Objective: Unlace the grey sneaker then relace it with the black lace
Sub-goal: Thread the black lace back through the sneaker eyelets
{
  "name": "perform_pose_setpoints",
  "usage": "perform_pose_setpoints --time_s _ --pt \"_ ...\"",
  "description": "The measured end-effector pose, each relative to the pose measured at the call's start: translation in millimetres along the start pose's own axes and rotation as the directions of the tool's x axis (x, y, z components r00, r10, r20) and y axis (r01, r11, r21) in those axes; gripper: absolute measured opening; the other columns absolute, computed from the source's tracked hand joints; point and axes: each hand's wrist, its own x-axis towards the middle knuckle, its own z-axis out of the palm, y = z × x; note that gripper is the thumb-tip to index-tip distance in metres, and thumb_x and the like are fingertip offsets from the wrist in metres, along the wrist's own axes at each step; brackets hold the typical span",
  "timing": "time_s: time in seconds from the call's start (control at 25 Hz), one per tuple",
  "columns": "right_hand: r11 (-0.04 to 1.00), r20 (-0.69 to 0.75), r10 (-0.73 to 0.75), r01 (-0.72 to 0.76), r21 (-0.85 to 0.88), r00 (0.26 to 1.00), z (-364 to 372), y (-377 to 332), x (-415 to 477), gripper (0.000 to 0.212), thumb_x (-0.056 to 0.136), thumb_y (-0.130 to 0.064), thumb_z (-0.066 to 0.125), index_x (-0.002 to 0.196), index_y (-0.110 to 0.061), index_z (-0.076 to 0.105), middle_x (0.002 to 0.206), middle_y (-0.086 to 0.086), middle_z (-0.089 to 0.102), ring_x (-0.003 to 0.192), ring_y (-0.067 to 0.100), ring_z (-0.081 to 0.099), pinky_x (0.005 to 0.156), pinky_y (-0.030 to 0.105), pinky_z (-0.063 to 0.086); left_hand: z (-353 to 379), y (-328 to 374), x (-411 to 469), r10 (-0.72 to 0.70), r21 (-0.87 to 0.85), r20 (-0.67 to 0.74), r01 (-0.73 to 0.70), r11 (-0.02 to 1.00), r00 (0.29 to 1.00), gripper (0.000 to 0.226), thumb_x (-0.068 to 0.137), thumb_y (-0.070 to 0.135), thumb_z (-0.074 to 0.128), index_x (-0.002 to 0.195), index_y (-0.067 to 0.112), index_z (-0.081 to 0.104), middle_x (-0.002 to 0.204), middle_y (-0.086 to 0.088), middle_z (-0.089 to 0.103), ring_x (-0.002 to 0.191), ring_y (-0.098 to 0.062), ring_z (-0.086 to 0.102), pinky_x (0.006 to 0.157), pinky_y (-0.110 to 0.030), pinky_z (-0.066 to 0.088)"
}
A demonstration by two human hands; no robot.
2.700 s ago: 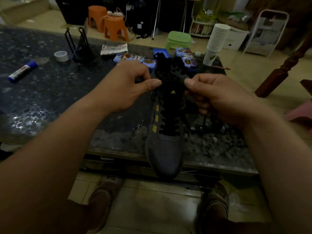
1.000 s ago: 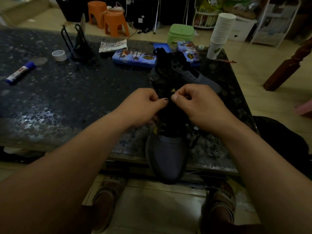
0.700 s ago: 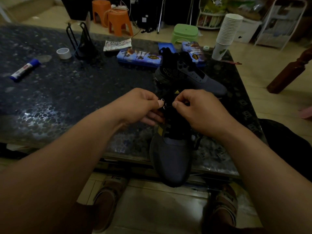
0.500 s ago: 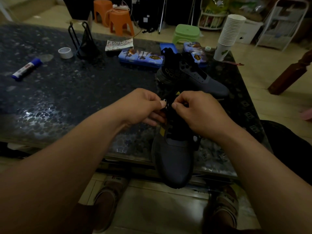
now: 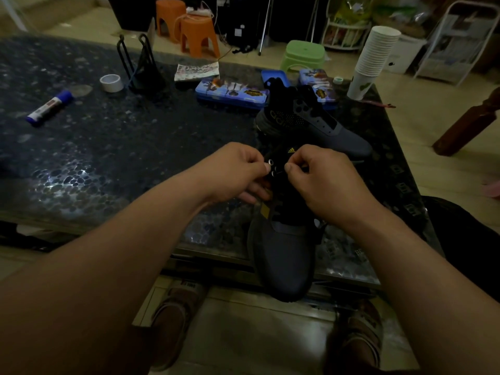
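Your left hand (image 5: 238,173) pinches the top eyelet edge of the grey sneaker (image 5: 284,253). Your right hand (image 5: 322,182) pinches the black lace (image 5: 281,212) beside it. The toe overhangs the surface (image 5: 108,158). This looks like upper-row lacing, so next aim the tip through.

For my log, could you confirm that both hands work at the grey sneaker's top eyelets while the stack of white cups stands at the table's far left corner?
Not quite: the head view shows the stack of white cups at the table's far right corner. The left hand and right hand do work at the grey sneaker's top eyelets.
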Motion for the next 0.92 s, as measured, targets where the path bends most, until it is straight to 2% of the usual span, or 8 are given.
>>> perform_pose_setpoints --time_s 0.28,0.4,0.56,0.72,0.8,0.84,0.88,0.92 --pt "0.998 -0.037 -0.035 0.033 -0.046 0.999 6 -4 0 0.013 0.100 -0.032 0.059 0.093 -0.022 0.066 0.085 -0.006 0.066 0.078 0.017 0.061 0.069 0.042 0.054 3 0 -2 0.001 -0.032 -0.003 -0.001 0.999 1.000 0.021 0.107 0.023 0.055 0.094 0.010 0.064 0.092 -0.014 0.078 0.083 -0.025 0.079 0.069 -0.033 0.064" --pt "0.991 -0.039 -0.087 0.083 -0.106 0.995 10 -8 -4 0.011 0.098 -0.033 0.060 0.090 -0.026 0.064 0.084 -0.008 0.062 0.079 0.016 0.059 0.068 0.037 0.050 1 0 -2 0.025 -0.001 0.013 -0.025 1.000 1.000 0.022 0.107 0.027 0.056 0.096 0.010 0.065 0.094 -0.013 0.079 0.084 -0.023 0.079 0.073 -0.034 0.064" --pt "0.997 -0.025 -0.050 0.048 -0.059 0.998 7 -5 -3 0.013 0.100 -0.035 0.060 0.093 -0.028 0.067 0.081 -0.010 0.061 0.077 0.013 0.059 0.064 0.034 0.047 -2 -2 -5 0.034 0.040 0.144 -0.040 0.998 0.989 0.020 0.109 0.028 0.052 0.101 0.012 0.060 0.102 -0.011 0.076 0.088 -0.018 0.076 0.077 -0.035 0.064" --pt "0.999 0.039 -0.027 0.027 0.023 0.999 -1 -6 -3 0.012 0.101 -0.034 0.061 0.098 -0.027 0.069 0.083 -0.011 0.064 0.077 0.007 0.060 0.063 0.030 0.047 -2 -10 -4 0.071 0.015 0.159 -0.074 0.997 0.985 0.011 0.107 0.019 0.055 0.098 0.014 0.061 0.096 -0.008 0.072 0.089 -0.017 0.073 0.081 -0.038 0.064" --pt "0.982 0.065 0.049 -0.060 0.181 0.997 -14 -4 -2 0.012 0.101 -0.036 0.062 0.101 -0.027 0.070 0.085 -0.008 0.069 0.077 0.005 0.065 0.064 0.027 0.050 -8 -12 -3 0.040 -0.188 0.088 -0.022 0.982 0.995 0.015 0.105 0.013 0.055 0.092 0.014 0.062 0.101 -0.011 0.073 0.098 -0.021 0.073 0.086 -0.043 0.063" --pt "0.940 0.081 0.116 -0.136 0.313 0.990 -23 -1 -2 0.013 0.102 -0.037 0.063 0.103 -0.026 0.070 0.085 -0.006 0.071 0.075 0.005 0.067 0.064 0.027 0.051 -14 -10 -4 0.003 -0.415 0.019 0.005 0.910 1.000 0.018 0.103 0.010 0.053 0.087 0.013 0.061 0.102 -0.012 0.073 0.100 -0.023 0.074 0.087 -0.043 0.062" --pt "0.869 0.096 0.179 -0.203 0.451 0.979 -30 1 -1 0.014 0.102 -0.035 0.062 0.104 -0.024 0.069 0.085 -0.004 0.073 0.073 0.007 0.069 0.064 0.029 0.053 -24 -9 -4 -0.028 -0.677 -0.030 0.000 0.736 0.999 0.019 0.100 0.008 0.048 0.083 0.012 0.058 0.096 -0.012 0.072 0.094 -0.023 0.075 0.084 -0.041 0.062" --pt "0.787 0.093 0.235 -0.245 0.566 0.968 -35 5 -1 0.015 0.103 -0.033 0.061 0.105 -0.021 0.069 0.085 -0.002 0.074 0.072 0.009 0.070 0.066 0.031 0.055 -33 -7 -4 -0.040 -0.858 -0.049 -0.022 0.513 0.998 0.019 0.097 0.009 0.044 0.081 0.012 0.053 0.085 -0.010 0.068 0.077 -0.019 0.072 0.075 -0.036 0.063"
